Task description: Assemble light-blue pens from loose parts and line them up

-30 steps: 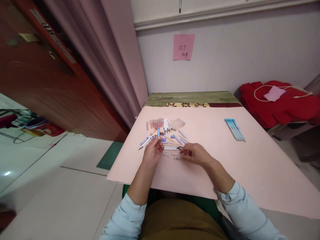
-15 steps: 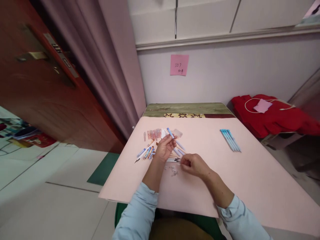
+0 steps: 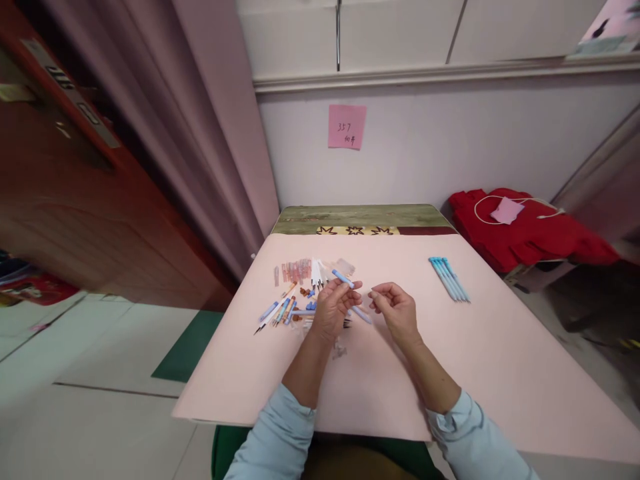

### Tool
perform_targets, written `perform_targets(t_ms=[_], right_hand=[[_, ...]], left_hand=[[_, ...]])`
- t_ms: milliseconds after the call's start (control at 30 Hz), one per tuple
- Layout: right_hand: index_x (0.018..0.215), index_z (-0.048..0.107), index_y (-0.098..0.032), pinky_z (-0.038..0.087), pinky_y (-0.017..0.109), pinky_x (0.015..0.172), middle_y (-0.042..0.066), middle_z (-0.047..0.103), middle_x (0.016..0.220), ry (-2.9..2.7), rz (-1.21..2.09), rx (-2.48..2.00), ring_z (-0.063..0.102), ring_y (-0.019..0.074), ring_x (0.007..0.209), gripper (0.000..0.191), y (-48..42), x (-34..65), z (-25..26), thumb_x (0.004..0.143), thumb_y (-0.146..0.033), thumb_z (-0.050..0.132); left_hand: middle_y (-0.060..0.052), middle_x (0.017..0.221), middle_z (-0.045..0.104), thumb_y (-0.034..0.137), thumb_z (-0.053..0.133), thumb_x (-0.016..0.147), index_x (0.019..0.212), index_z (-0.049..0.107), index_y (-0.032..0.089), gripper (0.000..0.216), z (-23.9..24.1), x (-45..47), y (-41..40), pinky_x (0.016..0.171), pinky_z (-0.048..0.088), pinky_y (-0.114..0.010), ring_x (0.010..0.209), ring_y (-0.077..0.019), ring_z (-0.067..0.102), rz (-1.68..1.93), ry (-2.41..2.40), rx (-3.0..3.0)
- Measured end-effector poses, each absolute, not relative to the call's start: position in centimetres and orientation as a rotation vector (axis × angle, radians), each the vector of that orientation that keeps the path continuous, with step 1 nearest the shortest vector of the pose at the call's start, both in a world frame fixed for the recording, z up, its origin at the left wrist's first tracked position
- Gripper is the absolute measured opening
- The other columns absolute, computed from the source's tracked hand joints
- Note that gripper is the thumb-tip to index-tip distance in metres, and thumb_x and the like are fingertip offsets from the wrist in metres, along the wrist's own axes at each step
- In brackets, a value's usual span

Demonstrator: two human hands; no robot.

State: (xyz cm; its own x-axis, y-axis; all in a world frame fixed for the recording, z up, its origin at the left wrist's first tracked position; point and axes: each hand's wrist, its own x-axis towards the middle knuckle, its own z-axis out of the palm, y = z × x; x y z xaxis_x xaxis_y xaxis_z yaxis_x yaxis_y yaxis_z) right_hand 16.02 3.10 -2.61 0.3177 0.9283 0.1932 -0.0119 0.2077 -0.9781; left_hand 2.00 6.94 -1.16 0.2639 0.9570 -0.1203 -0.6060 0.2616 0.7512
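Note:
My left hand point(image 3: 334, 308) is closed around a short blue pen barrel point(image 3: 343, 279), its far end sticking out up and to the left. Just to the right, my right hand point(image 3: 397, 310) is raised over the table with thumb and forefinger pinched together. Whatever is between those fingertips is too small to make out. Beneath and left of my hands lie loose pen parts: blue and patterned barrels point(image 3: 285, 311), white refills point(image 3: 318, 272), small brown and blue pieces point(image 3: 310, 305). Small clear pieces point(image 3: 340, 349) lie near my left wrist.
A row of light-blue pens point(image 3: 449, 279) lies at the right of the pink-covered table point(image 3: 480, 373). Pinkish clear tubes point(image 3: 297, 271) lie at the back left. Red cloth with a white cable point(image 3: 530, 233) is beyond the right edge. A pink note point(image 3: 347, 127) hangs on the wall.
My right hand has lifted from the dark-tipped refills and come up beside the pen barrel. The barrel in my left hand has tilted flatter. The view has shifted slightly right.

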Motion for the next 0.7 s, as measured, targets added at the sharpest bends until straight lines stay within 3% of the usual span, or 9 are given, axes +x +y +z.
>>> perform_targets(t_ms=[267, 467, 700], right_hand=[[0.084, 0.063, -0.019, 0.053, 0.028, 0.059, 0.000, 0.064, 0.062, -1.103, 0.832, -1.177, 0.060, 0.0139, 0.056, 0.027, 2.6, 15.5, -2.5, 0.078, -0.044, 0.070], [0.083, 0.065, -0.019, 0.051, 0.026, 0.055, -0.002, 0.062, 0.058, -1.127, 0.750, -1.210, 0.059, 0.0128, 0.052, 0.022, 2.4, 15.7, -2.7, 0.078, -0.040, 0.070], [0.082, 0.066, -0.018, 0.050, 0.023, 0.052, -0.001, 0.063, 0.057, -1.152, 0.716, -1.190, 0.057, 0.0111, 0.050, 0.023, 2.1, 15.5, -2.4, 0.079, -0.040, 0.070]], left_hand=[[-0.008, 0.087, 0.070, 0.022, 0.074, 0.074, 0.089, 0.064, 0.012, 0.021, -1.3, 2.9, 6.3, 0.063, 0.051, -0.023, 0.065, -0.0097, 0.061, 1.095, 0.581, 0.612], [-0.001, 0.070, 0.060, 0.021, 0.075, 0.073, 0.082, 0.062, 0.012, 0.018, -1.6, 3.1, 6.0, 0.055, 0.045, -0.018, 0.061, -0.0075, 0.055, 1.074, 0.559, 0.570], [0.000, 0.071, 0.059, 0.021, 0.077, 0.070, 0.085, 0.061, 0.012, 0.024, -1.9, 3.2, 5.8, 0.053, 0.043, -0.017, 0.060, -0.0066, 0.053, 1.097, 0.545, 0.544]])
